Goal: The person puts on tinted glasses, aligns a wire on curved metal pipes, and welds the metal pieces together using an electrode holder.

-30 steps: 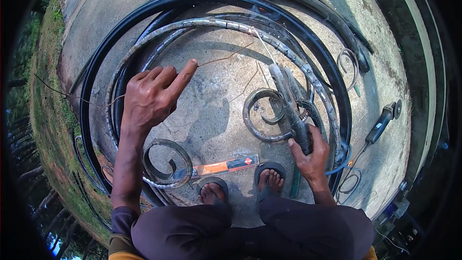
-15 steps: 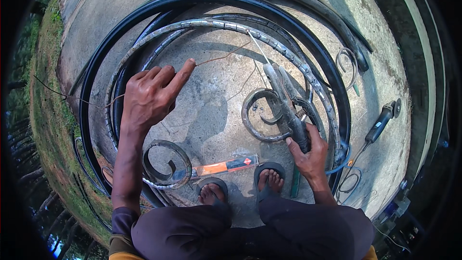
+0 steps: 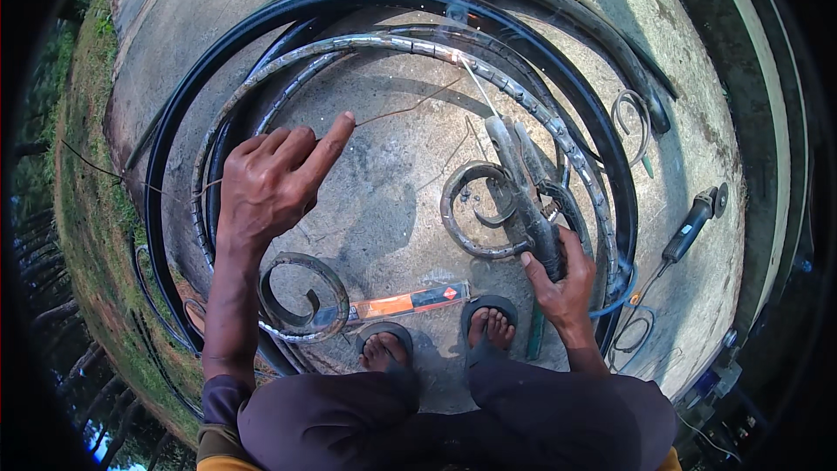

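Observation:
My right hand (image 3: 565, 283) is closed round the handle of a dark welding electrode holder (image 3: 529, 209). A thin pale electrode (image 3: 480, 87) is clamped in its jaws. The electrode's tip meets a curved grey metal bar (image 3: 388, 42), where a small bright glow shows. My left hand (image 3: 268, 181) is closed on a thin rusty wire (image 3: 401, 111), its index finger pointing along it. One end of the wire reaches close to the glowing spot; the other trails out to the left. The bar bends into scrolls (image 3: 446, 218) (image 3: 268, 292) near my feet.
Large black curved bars (image 3: 166, 113) surround the grey one on the concrete. A flat orange and black packet (image 3: 405, 303) lies before my sandalled feet (image 3: 384, 344). An angle grinder (image 3: 693, 225) with its cord rests at right, below a small coil (image 3: 629, 113). Grass borders the left.
A bright glow and a little smoke now show at the electrode's tip. The electrode holder has shifted slightly right. My left hand has barely moved with the wire.

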The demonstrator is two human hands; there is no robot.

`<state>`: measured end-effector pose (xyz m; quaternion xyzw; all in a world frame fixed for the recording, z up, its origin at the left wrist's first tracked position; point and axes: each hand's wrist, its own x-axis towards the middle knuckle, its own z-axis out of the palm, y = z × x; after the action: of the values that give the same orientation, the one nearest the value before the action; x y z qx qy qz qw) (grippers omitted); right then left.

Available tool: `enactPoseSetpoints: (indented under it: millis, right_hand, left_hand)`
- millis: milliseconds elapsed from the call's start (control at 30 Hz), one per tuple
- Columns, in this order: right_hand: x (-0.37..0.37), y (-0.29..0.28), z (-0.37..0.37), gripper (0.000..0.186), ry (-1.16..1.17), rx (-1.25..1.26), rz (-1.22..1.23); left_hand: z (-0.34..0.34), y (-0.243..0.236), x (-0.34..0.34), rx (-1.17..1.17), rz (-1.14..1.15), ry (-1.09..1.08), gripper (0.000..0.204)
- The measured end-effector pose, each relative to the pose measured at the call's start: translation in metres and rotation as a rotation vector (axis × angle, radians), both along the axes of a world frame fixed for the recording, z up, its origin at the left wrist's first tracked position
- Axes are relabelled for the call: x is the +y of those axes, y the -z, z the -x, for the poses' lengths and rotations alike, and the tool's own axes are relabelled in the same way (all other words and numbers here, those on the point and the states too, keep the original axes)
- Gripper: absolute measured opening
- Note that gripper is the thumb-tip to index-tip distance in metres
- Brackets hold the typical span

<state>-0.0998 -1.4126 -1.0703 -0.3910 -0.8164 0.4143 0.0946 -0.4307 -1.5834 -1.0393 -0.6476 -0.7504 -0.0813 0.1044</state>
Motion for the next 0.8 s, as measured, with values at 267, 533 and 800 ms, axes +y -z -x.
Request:
enactPoseSetpoints:
  millis: [267,533,800]
  right_hand:
    - [0.0,-0.012,0.016,0.042,-0.013,-0.057,0.041]
    - [0.002,-0.009,0.024,0.041,-0.04,-0.038,0.029]
    - [0.004,-0.007,0.024,0.041,-0.033,0.012,-0.018]
  left_hand:
    - [0.011,0.009,-0.01,0.08,0.05,-0.069,0.063]
    - [0.015,0.011,-0.011,0.092,0.046,-0.07,0.065]
    - [0.014,0.011,-0.009,0.091,0.043,-0.054,0.066]
